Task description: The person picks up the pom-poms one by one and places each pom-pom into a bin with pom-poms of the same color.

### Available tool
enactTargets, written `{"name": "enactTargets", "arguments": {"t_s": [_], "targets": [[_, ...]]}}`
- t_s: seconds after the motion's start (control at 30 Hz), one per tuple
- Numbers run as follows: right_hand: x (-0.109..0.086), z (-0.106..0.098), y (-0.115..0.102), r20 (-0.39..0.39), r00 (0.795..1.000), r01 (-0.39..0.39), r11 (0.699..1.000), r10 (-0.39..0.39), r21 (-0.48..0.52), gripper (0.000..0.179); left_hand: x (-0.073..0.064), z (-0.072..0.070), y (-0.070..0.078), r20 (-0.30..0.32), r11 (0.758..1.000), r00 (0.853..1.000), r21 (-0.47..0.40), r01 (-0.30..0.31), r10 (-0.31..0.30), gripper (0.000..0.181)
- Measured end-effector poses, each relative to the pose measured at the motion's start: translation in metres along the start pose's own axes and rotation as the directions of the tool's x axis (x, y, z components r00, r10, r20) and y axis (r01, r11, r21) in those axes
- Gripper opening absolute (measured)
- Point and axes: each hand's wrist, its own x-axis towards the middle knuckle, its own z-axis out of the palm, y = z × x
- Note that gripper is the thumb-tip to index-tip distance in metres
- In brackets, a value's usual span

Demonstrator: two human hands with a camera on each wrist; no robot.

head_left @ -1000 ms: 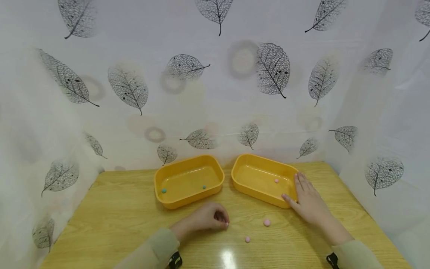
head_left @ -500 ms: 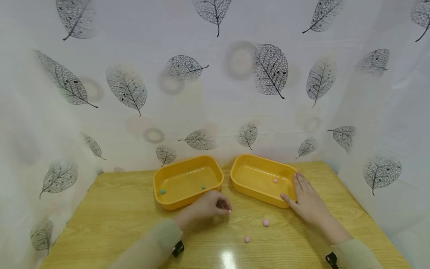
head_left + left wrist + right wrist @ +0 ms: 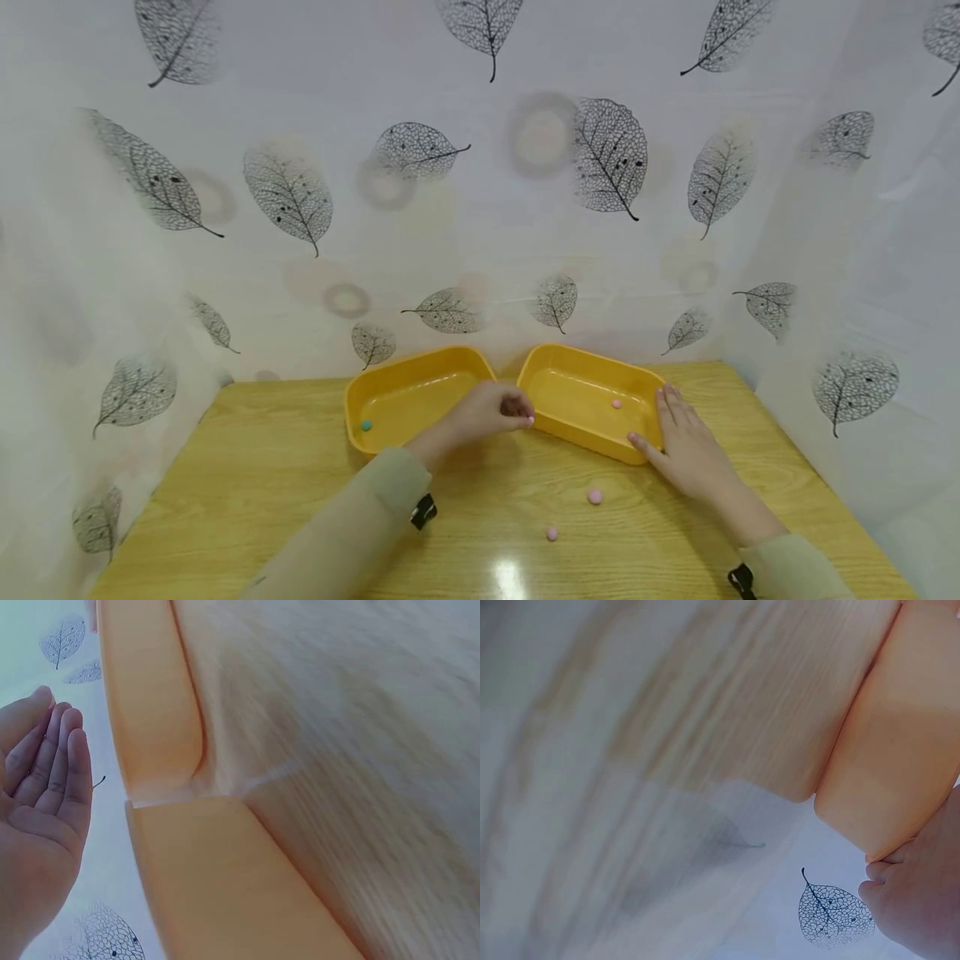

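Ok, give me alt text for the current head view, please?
A person's left hand pinches a small pink ball near the right yellow tray, whose outer end the right hand touches. That tray holds another pink ball; a green ball shows in the left yellow tray; two loose pink balls lie on the table.

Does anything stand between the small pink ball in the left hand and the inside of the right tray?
Only the right tray's wall seems in the way, near its left end, by the pink ball; nothing else visible blocks it.
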Motion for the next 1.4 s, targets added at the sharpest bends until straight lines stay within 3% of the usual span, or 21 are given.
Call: {"name": "enactTargets", "arguments": {"t_s": [0.23, 0.57, 0.93, 1.4], "targets": [[0.000, 0.002, 0.001, 0.011, 1.000, -0.010, 1.000, 0.010, 0.007, 0.099, 0.017, 0.001, 0.003, -0.019, 1.000, 1.000, 0.015, 0.019, -0.018, 0.007], [0.000, 0.002, 0.001, 0.018, 1.000, -0.017, 1.000, 0.017, 0.012, 0.099, 0.037, 0.011, -0.004, -0.076, 0.998, 0.995, 0.016, 0.060, -0.059, 0.011], [0.000, 0.001, 0.001, 0.011, 1.000, -0.012, 1.000, 0.012, 0.008, 0.098, 0.048, 0.020, -0.011, -0.151, 0.993, 0.983, -0.075, 0.089, -0.100, 0.011], [0.000, 0.001, 0.001, 0.007, 1.000, -0.007, 1.000, 0.007, 0.012, 0.098, 0.051, 0.022, -0.010, -0.159, 0.992, 0.981, -0.073, 0.105, -0.115, 0.009]]}}
